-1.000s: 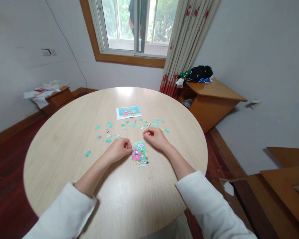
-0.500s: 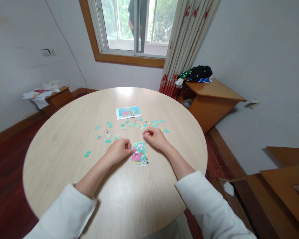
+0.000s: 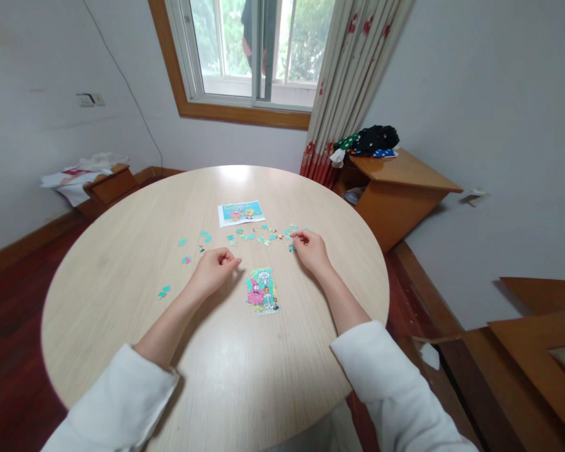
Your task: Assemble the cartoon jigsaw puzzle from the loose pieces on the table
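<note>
A partly joined jigsaw puzzle (image 3: 263,292) lies on the round wooden table (image 3: 245,376), showing a pink starfish figure and a pale squid-like figure. To its upper left, my left hand (image 3: 211,273) hovers with curled fingers and the thumb pointing toward the puzzle; I see nothing in it. My right hand (image 3: 313,252) is over the right end of the loose puzzle pieces (image 3: 264,240), its fingertips pinched together among them. Whether a piece is between those fingertips is too small to tell. My hands hide some pieces.
A printed reference picture (image 3: 242,214) lies beyond the loose pieces. More pieces are scattered at the left, among them a turquoise piece (image 3: 164,291) and one with pink (image 3: 186,260). A wooden cabinet (image 3: 405,182) with cloths on top stands past the table's right edge.
My left hand has drawn away from the joined puzzle, up and to the left. My right hand has shifted right, onto the loose pieces at that end.
</note>
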`<state>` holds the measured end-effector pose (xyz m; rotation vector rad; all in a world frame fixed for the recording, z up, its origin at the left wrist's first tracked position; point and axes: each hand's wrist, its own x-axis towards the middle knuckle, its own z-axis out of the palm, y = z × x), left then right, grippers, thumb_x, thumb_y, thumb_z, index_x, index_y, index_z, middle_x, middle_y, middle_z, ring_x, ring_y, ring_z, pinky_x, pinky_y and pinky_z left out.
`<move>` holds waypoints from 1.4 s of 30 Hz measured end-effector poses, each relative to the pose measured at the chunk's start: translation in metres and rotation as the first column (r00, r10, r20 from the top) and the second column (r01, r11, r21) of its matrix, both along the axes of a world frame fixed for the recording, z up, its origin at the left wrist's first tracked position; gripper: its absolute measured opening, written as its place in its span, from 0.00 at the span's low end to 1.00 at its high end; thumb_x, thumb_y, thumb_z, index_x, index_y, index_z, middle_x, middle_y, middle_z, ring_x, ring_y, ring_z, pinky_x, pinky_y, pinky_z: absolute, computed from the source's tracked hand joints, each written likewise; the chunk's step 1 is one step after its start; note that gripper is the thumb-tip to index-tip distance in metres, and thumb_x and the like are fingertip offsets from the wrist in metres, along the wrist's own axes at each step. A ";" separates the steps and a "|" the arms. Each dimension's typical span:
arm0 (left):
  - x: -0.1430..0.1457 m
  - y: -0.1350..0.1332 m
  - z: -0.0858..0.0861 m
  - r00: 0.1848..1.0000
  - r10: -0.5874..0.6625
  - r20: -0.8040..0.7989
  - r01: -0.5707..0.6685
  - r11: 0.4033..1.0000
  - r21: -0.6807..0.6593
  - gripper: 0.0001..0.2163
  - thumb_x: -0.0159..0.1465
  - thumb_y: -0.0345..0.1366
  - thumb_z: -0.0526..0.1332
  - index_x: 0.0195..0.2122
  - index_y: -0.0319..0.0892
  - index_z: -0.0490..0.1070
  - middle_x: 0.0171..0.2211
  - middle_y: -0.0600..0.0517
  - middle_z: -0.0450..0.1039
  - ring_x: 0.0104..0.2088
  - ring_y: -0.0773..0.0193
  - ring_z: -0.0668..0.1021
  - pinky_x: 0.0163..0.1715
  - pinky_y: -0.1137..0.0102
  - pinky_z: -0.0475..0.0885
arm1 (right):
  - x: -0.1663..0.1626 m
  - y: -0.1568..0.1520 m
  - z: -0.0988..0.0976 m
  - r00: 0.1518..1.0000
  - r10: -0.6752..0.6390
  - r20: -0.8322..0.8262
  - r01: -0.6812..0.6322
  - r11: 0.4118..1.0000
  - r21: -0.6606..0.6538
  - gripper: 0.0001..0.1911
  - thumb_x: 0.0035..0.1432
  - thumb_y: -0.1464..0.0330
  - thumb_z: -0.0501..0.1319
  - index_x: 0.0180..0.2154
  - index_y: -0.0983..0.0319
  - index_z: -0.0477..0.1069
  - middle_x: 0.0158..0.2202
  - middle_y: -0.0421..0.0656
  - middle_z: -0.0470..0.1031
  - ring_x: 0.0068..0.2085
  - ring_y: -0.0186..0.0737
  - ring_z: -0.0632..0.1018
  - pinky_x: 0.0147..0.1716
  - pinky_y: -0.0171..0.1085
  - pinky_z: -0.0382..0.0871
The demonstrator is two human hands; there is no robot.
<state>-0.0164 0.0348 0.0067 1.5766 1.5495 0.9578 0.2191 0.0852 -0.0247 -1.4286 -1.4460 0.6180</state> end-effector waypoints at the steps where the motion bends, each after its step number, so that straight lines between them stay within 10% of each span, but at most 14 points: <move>1: -0.001 0.001 0.000 1.000 0.025 0.019 -0.025 1.000 0.009 0.11 0.50 0.40 0.59 0.16 0.42 0.61 0.13 0.59 0.57 0.16 0.71 0.59 0.20 0.73 0.53 | 0.003 0.002 0.000 1.000 -0.028 0.006 0.028 1.000 0.005 0.12 0.45 0.70 0.54 0.30 0.64 0.74 0.22 0.38 0.68 0.25 0.35 0.67 0.28 0.34 0.60; 18: -0.023 0.014 -0.003 0.939 0.258 0.228 -0.287 0.952 0.108 0.12 0.47 0.43 0.62 0.17 0.41 0.63 0.12 0.61 0.54 0.16 0.73 0.56 0.18 0.74 0.50 | 0.013 0.005 0.000 0.990 -0.137 -0.028 0.138 0.988 0.063 0.15 0.44 0.71 0.52 0.32 0.66 0.75 0.25 0.41 0.70 0.27 0.37 0.69 0.31 0.36 0.63; 42: -0.023 0.015 -0.004 0.915 0.293 0.276 -0.335 0.935 0.118 0.11 0.49 0.42 0.61 0.18 0.42 0.63 0.13 0.60 0.53 0.16 0.72 0.57 0.17 0.74 0.50 | 0.009 0.006 -0.004 0.996 -0.093 0.013 0.093 0.995 0.042 0.15 0.44 0.71 0.52 0.31 0.64 0.75 0.26 0.42 0.72 0.27 0.36 0.69 0.31 0.35 0.62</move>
